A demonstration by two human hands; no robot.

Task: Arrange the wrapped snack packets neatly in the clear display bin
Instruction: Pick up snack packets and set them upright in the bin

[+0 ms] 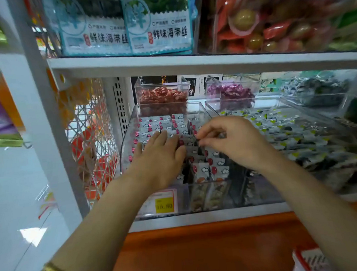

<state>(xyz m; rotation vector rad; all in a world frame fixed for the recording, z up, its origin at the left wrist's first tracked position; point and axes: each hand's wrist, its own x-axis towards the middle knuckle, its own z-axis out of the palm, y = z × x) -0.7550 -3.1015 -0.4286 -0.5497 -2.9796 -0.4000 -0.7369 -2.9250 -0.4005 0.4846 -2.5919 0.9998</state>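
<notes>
Tidying snack packets [151,124] inside the clear bin [125,143], which is sitting at the front edge of the shelf [201,218]. Left hand [160,158] is lying flat on the left rows, fingers straight, pressing them down. Right hand [233,141] is pinching one packet [191,139] between thumb and fingertips near the bin's middle. Rows toward the back wall are standing upright and even; packets near the front wall are leaning, with gaps showing. Am judging this roughly half done, the front-right part yet to be straightened.
</notes>
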